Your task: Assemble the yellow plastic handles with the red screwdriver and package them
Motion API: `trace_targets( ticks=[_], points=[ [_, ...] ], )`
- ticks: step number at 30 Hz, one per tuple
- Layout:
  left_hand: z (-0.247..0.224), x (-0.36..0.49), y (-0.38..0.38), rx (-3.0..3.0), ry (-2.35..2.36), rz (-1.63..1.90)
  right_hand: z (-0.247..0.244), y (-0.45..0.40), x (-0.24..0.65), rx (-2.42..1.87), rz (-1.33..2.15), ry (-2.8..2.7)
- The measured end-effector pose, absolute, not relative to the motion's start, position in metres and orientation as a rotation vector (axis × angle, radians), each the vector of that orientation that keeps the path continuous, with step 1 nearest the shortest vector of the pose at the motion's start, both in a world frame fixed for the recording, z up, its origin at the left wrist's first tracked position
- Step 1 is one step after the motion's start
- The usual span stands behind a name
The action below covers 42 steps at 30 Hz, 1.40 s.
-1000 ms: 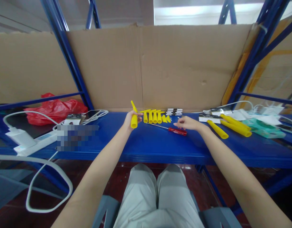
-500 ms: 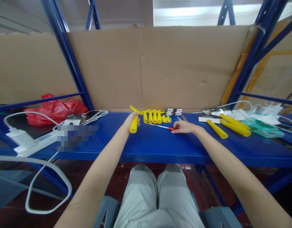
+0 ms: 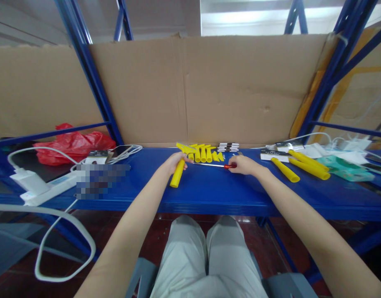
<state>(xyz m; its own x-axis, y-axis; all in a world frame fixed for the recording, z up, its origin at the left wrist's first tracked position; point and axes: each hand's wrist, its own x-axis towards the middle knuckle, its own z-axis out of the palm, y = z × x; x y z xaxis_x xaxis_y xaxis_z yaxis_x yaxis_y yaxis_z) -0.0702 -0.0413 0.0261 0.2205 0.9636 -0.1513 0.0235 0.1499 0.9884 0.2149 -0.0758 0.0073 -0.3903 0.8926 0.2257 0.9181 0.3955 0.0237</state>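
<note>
My left hand (image 3: pixel 176 161) is closed around a yellow tool (image 3: pixel 177 176) with a tube-shaped handle and a narrow, slanted head. Its handle end tilts down toward me, above the blue tabletop. In my right hand (image 3: pixel 243 165) is a screwdriver (image 3: pixel 228 166) with a red handle, its thin metal shaft pointing left to the yellow tool's head. Whether the tip touches the tool is too small to tell. Just behind, several similar yellow tools (image 3: pixel 204 154) lie in a row, with small yellow pieces (image 3: pixel 217 156) at their right.
White packets (image 3: pixel 228 147) are stacked at the back. To the right lie more yellow handles (image 3: pixel 285 169), white-and-black boxes (image 3: pixel 274 155) and a green plastic pack (image 3: pixel 345 167). A power strip (image 3: pixel 50 188), cables and a red bag (image 3: pixel 75 147) occupy the left. Cardboard (image 3: pixel 233 91) stands behind.
The yellow tool in my left hand has turned, its handle end now lower and nearer to me. The screwdriver in my right hand has shifted slightly right and lies more level.
</note>
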Motion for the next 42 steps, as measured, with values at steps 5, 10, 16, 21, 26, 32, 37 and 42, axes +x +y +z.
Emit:
trace_targets(
  ticks=[5, 10, 16, 21, 26, 32, 37, 42],
  points=[
    [0.025, -0.067, -0.041, 1.297, 1.259, 0.888, 0.005, -0.073, 0.225, -1.581, -0.297, -2.386],
    [0.023, -0.066, -0.042, 1.386, 1.309, 0.880, 0.007, -0.073, 0.232, -1.481, -0.417, -2.297],
    [0.022, -0.065, -0.044, 1.449, 1.352, 0.860, 0.009, -0.072, 0.240, -1.371, -0.544, -2.175],
    [0.022, -0.063, -0.046, 1.501, 1.361, 0.846, 0.010, -0.073, 0.240, -1.347, -0.556, -2.118],
    [0.023, -0.062, -0.048, 1.524, 1.365, 0.839, 0.010, -0.073, 0.238, -1.345, -0.535, -2.115],
    [0.022, -0.061, -0.048, 1.532, 1.364, 0.842, 0.010, -0.072, 0.238, -1.345, -0.531, -2.117],
    [0.021, -0.061, -0.047, 1.542, 1.401, 0.830, 0.010, -0.072, 0.238, -1.340, -0.546, -2.118],
    [0.021, -0.061, -0.046, 1.530, 1.420, 0.844, 0.011, -0.073, 0.236, -1.363, -0.540, -2.126]
  ],
)
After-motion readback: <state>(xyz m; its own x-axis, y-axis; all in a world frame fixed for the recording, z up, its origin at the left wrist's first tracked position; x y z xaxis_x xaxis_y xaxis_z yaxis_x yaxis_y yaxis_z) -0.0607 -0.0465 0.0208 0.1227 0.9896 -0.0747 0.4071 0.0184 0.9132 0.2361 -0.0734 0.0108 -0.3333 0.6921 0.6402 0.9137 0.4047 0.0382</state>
